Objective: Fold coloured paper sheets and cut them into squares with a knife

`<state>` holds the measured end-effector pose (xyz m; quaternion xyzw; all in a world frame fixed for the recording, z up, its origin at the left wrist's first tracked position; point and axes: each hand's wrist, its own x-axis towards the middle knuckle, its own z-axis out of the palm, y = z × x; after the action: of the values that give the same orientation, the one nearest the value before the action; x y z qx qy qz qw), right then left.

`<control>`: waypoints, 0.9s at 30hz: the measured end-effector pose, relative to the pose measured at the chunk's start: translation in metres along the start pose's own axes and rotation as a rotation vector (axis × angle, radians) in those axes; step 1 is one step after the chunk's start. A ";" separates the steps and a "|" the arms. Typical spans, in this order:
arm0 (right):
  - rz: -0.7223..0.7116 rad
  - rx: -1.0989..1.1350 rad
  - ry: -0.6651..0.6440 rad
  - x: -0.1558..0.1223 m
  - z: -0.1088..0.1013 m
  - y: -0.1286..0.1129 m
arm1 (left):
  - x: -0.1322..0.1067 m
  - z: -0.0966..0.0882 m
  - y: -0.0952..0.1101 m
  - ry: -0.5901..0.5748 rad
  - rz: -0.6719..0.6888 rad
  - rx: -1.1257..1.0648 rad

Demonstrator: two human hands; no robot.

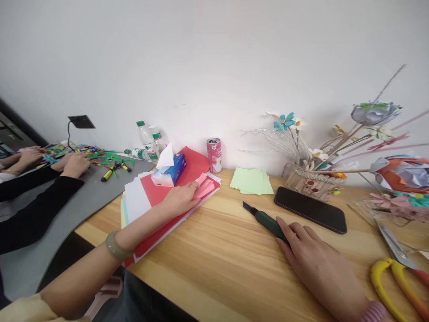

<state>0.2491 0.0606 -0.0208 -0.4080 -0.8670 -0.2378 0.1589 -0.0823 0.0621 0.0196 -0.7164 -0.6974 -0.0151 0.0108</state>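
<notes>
My right hand (313, 257) is closed round the dark green handle of a utility knife (270, 223), low over the wooden table. Its dark blade is out and points away to the left. My left hand (181, 198) is on the pink folded paper pieces (205, 187), fingers round them, some fingertips hidden. Beneath that hand lies red paper (157, 223) on a stack of white and coloured sheets (136, 197). Just beyond is a blue tissue box (170, 172) with a tissue sticking out. Light green paper squares (251, 180) lie between the hands, farther back.
A pink can (214, 155) stands by the wall. Right of the green squares are a black phone (310, 209), a flower basket (310, 181) and yellow-handled scissors (395, 268). On the left, other people's hands (75, 164) work over colourful strips near pliers (115, 170) and plastic bottles (145, 136).
</notes>
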 end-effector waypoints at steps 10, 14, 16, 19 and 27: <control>0.009 -0.003 -0.013 -0.001 0.001 0.000 | -0.005 -0.010 -0.011 -0.015 0.120 0.038; 0.007 -0.001 -0.017 -0.001 0.001 0.000 | -0.011 -0.005 -0.001 -0.082 0.153 0.128; 0.004 0.002 -0.015 -0.002 0.001 0.001 | -0.011 -0.005 0.000 -0.098 0.119 0.132; 0.005 0.004 -0.012 -0.004 0.000 0.001 | -0.011 -0.008 -0.004 -0.112 0.121 0.117; 0.009 0.006 -0.025 -0.002 0.000 0.000 | -0.012 -0.008 -0.007 -0.103 0.063 0.123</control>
<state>0.2506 0.0591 -0.0219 -0.4143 -0.8678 -0.2296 0.1503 -0.0895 0.0500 0.0272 -0.7358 -0.6738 0.0651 0.0195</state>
